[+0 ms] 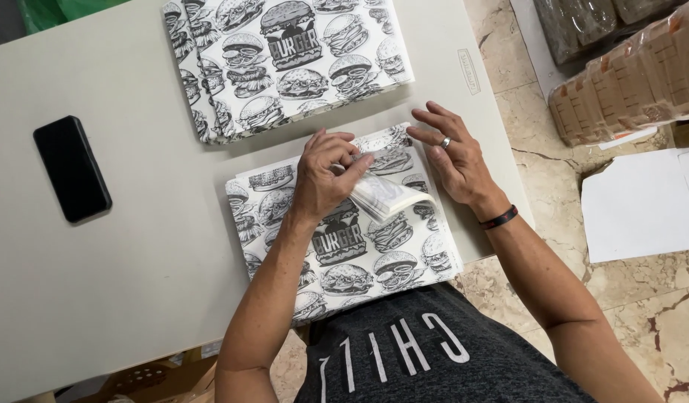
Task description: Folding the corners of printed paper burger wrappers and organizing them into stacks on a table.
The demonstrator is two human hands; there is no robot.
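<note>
On the near paper stack, left hand pinches lifted sheet corners; right hand rests flat, fingers spread.

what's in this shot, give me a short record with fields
surface: pale table
near stack: printed burger-pattern paper sheets
far stack: same printed sheets
left hand: pinching and curling up the near stack's upper corner
right hand: flat on the near stack's edge, ring and wristband on
other: black phone lying left
</note>
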